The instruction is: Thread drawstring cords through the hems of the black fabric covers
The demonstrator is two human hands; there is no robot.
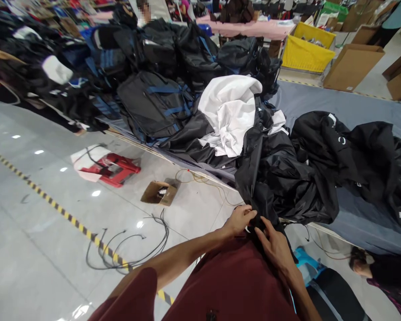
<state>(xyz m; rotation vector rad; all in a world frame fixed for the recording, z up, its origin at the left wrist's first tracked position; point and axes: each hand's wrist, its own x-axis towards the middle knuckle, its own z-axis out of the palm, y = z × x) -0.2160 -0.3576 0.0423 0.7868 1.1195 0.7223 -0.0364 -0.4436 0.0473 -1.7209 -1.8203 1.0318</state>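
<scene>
A long piece of black fabric [250, 180] hangs over the table edge toward my waist. My left hand [239, 220] is closed on its lower end, thumb and fingers pinched together. Close beside it, my right hand [273, 240] also grips the same fabric with bent fingers. What lies between the fingertips is partly hidden. Just beyond my hands, crumpled white lining cloth [232, 109] lies on the heap. To the right spreads a pile of shiny black fabric [297, 178], with more black pieces bearing white marks [341, 140] past it.
Black backpacks with blue straps [153, 104] crowd the grey-covered table [361, 214]. On the floor are a red stool [120, 169], a small cardboard box [159, 193] and loose black cords [160, 236]. A yellow crate [307, 53] stands behind. Another person's foot [360, 262] shows at right.
</scene>
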